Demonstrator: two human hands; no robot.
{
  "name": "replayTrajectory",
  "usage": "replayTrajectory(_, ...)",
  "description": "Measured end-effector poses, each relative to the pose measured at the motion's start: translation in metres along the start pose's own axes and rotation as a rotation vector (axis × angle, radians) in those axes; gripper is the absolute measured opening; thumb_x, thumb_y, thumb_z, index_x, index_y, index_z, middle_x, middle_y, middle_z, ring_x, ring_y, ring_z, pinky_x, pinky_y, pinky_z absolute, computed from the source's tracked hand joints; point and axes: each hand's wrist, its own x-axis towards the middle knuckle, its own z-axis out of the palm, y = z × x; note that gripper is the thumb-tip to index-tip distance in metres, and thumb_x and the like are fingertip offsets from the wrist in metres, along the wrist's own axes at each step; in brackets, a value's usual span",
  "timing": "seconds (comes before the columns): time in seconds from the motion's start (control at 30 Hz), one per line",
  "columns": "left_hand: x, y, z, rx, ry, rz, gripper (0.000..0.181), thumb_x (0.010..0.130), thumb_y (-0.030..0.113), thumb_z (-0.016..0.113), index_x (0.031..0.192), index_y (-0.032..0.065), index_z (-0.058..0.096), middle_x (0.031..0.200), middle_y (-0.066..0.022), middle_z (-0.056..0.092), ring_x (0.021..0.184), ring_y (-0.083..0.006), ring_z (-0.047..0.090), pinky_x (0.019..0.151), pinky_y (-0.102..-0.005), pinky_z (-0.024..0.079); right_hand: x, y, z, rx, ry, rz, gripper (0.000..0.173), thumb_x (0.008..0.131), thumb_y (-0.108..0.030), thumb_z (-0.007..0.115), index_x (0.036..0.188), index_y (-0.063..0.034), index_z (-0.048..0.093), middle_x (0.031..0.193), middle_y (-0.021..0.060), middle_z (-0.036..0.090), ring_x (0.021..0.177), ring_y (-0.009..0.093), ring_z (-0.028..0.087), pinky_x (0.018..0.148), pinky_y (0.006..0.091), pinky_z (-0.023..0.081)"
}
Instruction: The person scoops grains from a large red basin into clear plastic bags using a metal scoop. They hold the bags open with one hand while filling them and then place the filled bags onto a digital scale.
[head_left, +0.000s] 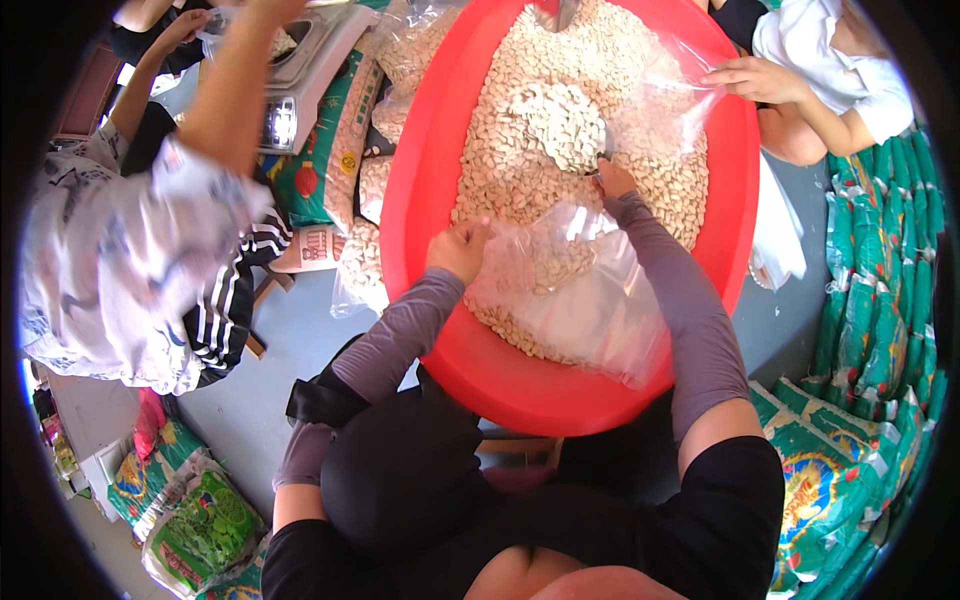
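Observation:
A large red plastic tub (420, 187) in front of me holds a heap of pale, flat seeds or beans (525, 161). My right hand (616, 180) grips the handle of a metal scoop (609, 142), whose bowl is heaped with the same pale pieces and lies over the heap. My left hand (459, 251) pinches the edge of a clear plastic bag (592, 292). The bag lies slack across the near part of the tub, with its mouth towards the scoop. How much it holds is hard to tell through the film.
At the right, a co-worker's hand (754, 79) holds another clear bag over the tub. Another co-worker's arm (229, 90) reaches past a weighing scale (289, 97) at upper left. Filled bags (364, 259) stand left of the tub; green printed sacks (855, 450) are stacked at right.

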Motion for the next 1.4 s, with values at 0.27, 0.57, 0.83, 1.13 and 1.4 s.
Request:
replayTrajectory(0.27, 0.010, 0.008, 0.000, -0.065, 0.037, -0.014, 0.041, 0.087, 0.046, 0.045, 0.087, 0.0128, 0.069, 0.080, -0.0176, 0.064, 0.081, -0.0335, 0.062, 0.074, -0.0389, 0.048, -0.123, -0.043, -0.053, 0.486, -0.036, 0.028, 0.024, 0.086, -0.025, 0.056, 0.085, -0.0015, 0.057, 0.066, 0.0061, 0.054, 0.057, 0.016, 0.051, 0.050, 0.0278, 0.042)
replayTrajectory(0.57, 0.007, 0.003, 0.007, -0.015, -0.030, 0.003, 0.036, 0.088, 0.043, 0.046, 0.095, 0.0145, 0.068, 0.078, -0.0155, 0.064, 0.074, -0.0304, 0.063, 0.069, -0.0374, 0.049, -0.201, -0.109, -0.032, 0.518, -0.351, 0.501, 0.038, 0.090, -0.033, 0.051, 0.084, 0.0021, 0.062, 0.061, 0.0012, 0.053, 0.054, 0.009, 0.047, 0.048, 0.0237, 0.039)
replayTrajectory(0.83, -0.049, 0.039, 0.010, 0.304, -0.161, 0.709, 0.027, 0.088, 0.033, 0.050, 0.102, 0.0156, 0.065, 0.076, -0.0101, 0.065, 0.066, -0.0279, 0.063, 0.058, -0.0378, 0.050, -0.172, -0.113, 0.007, 0.421, -0.304, 0.361, 0.049, 0.091, -0.042, 0.045, 0.072, 0.0020, 0.059, 0.060, 0.0039, 0.054, 0.051, 0.009, 0.046, 0.047, 0.0240, 0.037)
replayTrajectory(1.13, -0.048, 0.028, 0.024, -0.378, -0.244, 0.313, 0.033, 0.089, 0.027, 0.050, 0.119, 0.0123, 0.054, 0.082, -0.0179, 0.064, 0.071, -0.0312, 0.063, 0.063, -0.0380, 0.050, -0.143, -0.130, -0.049, 0.384, -0.215, 0.376, 0.044, 0.091, -0.039, 0.044, 0.071, -0.0022, 0.057, 0.054, 0.0065, 0.051, 0.047, 0.017, 0.047, 0.046, 0.0320, 0.038)
replayTrajectory(1.4, -0.033, 0.043, 0.014, 0.227, -0.058, 0.376, 0.037, 0.091, 0.032, 0.040, 0.117, 0.0100, 0.052, 0.085, -0.0217, 0.063, 0.072, -0.0363, 0.062, 0.066, -0.0469, 0.049, -0.149, -0.120, -0.013, -0.443, -0.453, -0.343, 0.029, 0.084, -0.019, 0.047, 0.109, -0.0052, 0.051, 0.076, 0.0127, 0.061, 0.071, 0.029, 0.062, 0.062, 0.0402, 0.050)
